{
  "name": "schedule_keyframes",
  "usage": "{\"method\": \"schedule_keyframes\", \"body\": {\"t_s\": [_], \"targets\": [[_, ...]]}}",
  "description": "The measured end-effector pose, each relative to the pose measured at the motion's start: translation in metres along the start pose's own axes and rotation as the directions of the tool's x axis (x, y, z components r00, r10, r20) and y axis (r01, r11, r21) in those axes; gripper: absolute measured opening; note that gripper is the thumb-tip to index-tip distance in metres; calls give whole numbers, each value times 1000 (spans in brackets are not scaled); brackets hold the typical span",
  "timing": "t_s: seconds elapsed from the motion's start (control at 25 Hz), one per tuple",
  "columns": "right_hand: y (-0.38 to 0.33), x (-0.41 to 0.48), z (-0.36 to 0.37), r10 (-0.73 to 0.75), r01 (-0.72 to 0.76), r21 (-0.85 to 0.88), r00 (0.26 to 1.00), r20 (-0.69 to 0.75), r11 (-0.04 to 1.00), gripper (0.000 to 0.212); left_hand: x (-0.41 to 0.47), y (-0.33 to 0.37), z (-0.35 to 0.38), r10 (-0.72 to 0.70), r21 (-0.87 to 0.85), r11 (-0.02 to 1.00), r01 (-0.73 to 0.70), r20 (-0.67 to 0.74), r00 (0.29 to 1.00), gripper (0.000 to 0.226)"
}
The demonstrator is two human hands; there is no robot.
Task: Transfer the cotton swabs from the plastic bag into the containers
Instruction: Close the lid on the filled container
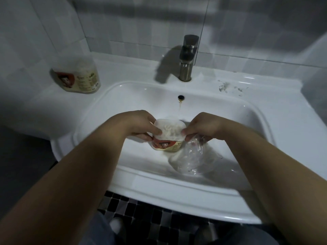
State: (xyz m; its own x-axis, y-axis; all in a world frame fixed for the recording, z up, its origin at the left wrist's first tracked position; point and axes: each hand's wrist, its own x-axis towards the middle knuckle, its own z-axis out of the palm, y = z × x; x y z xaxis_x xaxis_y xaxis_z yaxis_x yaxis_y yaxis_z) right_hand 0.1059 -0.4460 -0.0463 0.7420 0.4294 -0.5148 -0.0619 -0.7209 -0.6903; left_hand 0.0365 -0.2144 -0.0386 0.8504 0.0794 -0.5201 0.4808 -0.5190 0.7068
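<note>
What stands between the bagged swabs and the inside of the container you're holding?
A translucent lid seems to cover the container, which the left hand and right hand both grip. The plastic bag sits just beside it, under the right hand.

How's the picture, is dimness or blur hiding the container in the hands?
Head view: dim overall, the faucet throws a hard shadow leftward; wide-angle bends the sink rim; the held container is soft but readable, the counter container blurred, the plastic bag faintly glinting.

At frame centre, both hands, left hand (141,125) and right hand (201,127), gripped a swab container (168,137) above the sink (230,110), plastic bag (192,160) beside it.
</note>
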Motion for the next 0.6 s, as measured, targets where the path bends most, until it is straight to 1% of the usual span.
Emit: {"method": "schedule_keyframes", "body": {"t_s": [0.12, 0.24, 0.36, 0.44, 0.48, 0.56, 0.6], "targets": [[0, 3, 1, -11, 10, -33, 1000, -24, 999, 31, 6, -6, 0, -3, -76, 997, 3, -1, 1000, 33], [0, 4, 2, -23, 22, -41, 999, -23, 999, 29, 12, -10, -1, 11, -86, 996, -9, 16, 1000, 38], [1, 1, 5, -61, 68, -111, 996, 66, 991, 31, 15, -11, -2, 4, -27, 1000, -3, 46, 999, 37], [-2, -3, 8, -113, 129, -136, 986, 120, 982, 42, 16, -9, -3, -11, 2, 1000, 11, 38, 999, 31], [-2, -2, 10, -146, 164, -199, 984, 104, 966, 49, 16, -8, -2, -18, 16, 1000, 17, 25, 1000, 27], [-2, 4, 14, -225, 218, -393, 974, 29, 893, 57, 14, -6, -2, -24, 34, 999, 23, 8, 1000, 19], [-2, 7, 16, -258, 236, -422, 966, 5, 875, 57, 13, -5, -2, -23, 35, 999, 23, -2, 1000, 17]]}}
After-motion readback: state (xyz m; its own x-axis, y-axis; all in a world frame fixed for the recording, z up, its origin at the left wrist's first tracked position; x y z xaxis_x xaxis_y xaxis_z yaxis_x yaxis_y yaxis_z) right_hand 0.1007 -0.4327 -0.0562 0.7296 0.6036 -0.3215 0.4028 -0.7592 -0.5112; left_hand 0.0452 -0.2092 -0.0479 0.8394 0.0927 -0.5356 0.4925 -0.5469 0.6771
